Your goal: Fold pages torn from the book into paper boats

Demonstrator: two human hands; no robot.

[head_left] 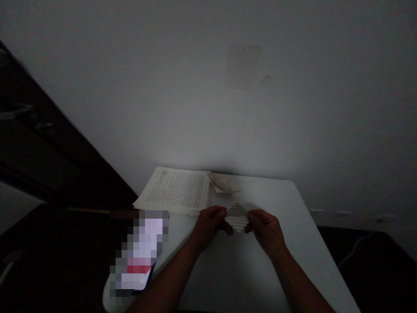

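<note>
Between my two hands is a small folded piece of printed paper [237, 218], held up diamond-wise above the white table. My left hand [211, 226] pinches its left corner between thumb and fingers. At the opposite corner, my right hand [266, 227] grips it the same way. Just beyond my left hand lies an open book [177, 190] with printed pages. A folded paper piece [224, 184] rests by the book's right edge.
A blurred-out phone [140, 256] with a lit screen lies at the left side of the white table [293, 243]. The grey wall [195, 108] rises directly behind the table. A dark door [48, 139] stands at left, and a cable [355, 248] hangs at right.
</note>
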